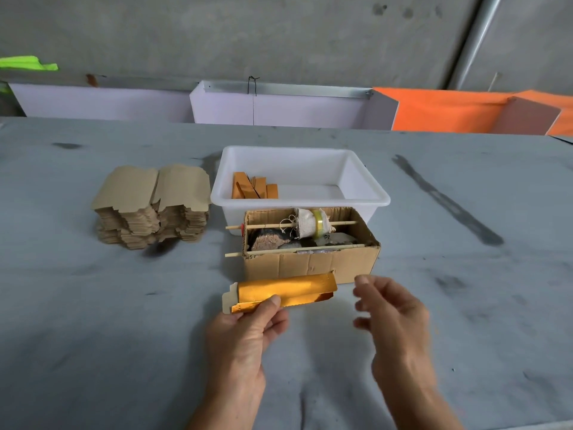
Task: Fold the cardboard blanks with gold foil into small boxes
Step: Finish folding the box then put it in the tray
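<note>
No readable text, labels, brands, numbers or signs anywhere.

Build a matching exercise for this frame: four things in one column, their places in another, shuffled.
Things:
1. gold-foil cardboard blank
2. stack of brown cardboard blanks
3. orange folded boxes
4. yellow tape roll on a wooden stick

Places:
A. in the white plastic tub
B. in the left hand
C. over the open brown cardboard box
D. on the table, far left

Pairs: 1-B, 2-D, 3-A, 4-C
</note>
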`<control>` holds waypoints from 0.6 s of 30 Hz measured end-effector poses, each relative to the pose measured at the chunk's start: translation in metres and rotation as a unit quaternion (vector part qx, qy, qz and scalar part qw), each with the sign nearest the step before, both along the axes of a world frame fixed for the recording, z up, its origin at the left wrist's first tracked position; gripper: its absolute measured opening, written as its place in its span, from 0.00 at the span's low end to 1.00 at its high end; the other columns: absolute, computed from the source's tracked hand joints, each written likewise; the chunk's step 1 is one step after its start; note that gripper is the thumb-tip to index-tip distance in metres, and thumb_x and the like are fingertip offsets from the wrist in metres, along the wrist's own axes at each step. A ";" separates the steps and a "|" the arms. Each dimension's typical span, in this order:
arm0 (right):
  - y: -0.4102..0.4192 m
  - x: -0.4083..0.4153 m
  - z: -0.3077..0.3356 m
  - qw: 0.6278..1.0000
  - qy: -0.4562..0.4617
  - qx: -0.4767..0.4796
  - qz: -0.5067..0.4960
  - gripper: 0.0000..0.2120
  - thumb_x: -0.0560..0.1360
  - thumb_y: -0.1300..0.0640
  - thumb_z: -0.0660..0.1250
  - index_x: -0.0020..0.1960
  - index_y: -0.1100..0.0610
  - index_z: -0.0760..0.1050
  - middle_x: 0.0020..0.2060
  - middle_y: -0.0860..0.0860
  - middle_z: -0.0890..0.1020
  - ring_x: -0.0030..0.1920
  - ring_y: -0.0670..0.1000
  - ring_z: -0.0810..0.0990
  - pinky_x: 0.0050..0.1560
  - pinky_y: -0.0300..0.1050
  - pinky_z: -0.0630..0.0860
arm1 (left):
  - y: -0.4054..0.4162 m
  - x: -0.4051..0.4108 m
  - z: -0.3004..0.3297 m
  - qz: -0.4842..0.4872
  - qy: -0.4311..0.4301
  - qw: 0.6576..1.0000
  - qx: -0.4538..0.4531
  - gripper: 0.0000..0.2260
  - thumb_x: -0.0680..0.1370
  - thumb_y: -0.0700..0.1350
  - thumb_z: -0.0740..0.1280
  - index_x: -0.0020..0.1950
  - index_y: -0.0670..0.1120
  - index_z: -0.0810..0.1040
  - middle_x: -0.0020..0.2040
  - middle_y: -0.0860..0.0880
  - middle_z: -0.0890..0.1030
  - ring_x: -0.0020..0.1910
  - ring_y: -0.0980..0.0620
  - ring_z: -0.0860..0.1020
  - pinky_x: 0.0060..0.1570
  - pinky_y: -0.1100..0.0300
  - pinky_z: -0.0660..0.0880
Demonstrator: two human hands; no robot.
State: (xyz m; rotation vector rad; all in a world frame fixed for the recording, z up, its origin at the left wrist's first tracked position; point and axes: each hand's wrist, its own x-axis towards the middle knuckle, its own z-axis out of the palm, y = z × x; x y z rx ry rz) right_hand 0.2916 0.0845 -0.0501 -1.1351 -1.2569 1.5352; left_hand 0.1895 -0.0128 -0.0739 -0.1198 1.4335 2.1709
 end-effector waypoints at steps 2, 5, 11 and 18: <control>0.014 0.000 0.013 0.990 -0.071 0.118 0.002 0.11 0.73 0.59 0.70 0.32 0.54 0.80 0.22 0.44 0.75 0.25 0.41 0.69 0.29 0.38 0.70 | 0.000 0.000 -0.001 -0.006 0.002 1.000 0.002 0.04 0.71 0.30 0.70 0.40 0.37 0.78 0.28 0.45 0.80 0.25 0.51 0.79 0.27 0.61 0.78; 0.036 -0.008 0.038 0.945 -0.197 0.253 0.066 0.10 0.72 0.56 0.71 0.31 0.51 0.80 0.22 0.45 0.75 0.25 0.43 0.68 0.28 0.38 0.65 | 0.002 -0.002 -0.001 -0.019 -0.001 1.000 0.002 0.03 0.71 0.30 0.70 0.41 0.36 0.78 0.27 0.44 0.80 0.24 0.51 0.79 0.26 0.62 0.78; 0.074 -0.043 0.074 0.796 -0.460 0.318 0.233 0.07 0.73 0.56 0.69 0.46 0.59 0.83 0.40 0.54 0.83 0.40 0.51 0.77 0.37 0.41 0.72 | 0.009 -0.012 0.002 -0.035 0.019 0.999 -0.014 0.03 0.70 0.30 0.71 0.38 0.34 0.78 0.28 0.42 0.80 0.26 0.50 0.78 0.27 0.61 0.78; 0.085 -0.071 0.085 0.725 -0.558 0.254 0.314 0.12 0.66 0.53 0.76 0.35 0.59 0.76 0.27 0.48 0.76 0.28 0.45 0.71 0.26 0.37 0.63 | 0.015 -0.018 0.000 -0.040 0.031 0.998 -0.030 0.06 0.70 0.29 0.71 0.34 0.35 0.78 0.26 0.43 0.79 0.24 0.51 0.78 0.27 0.62 0.78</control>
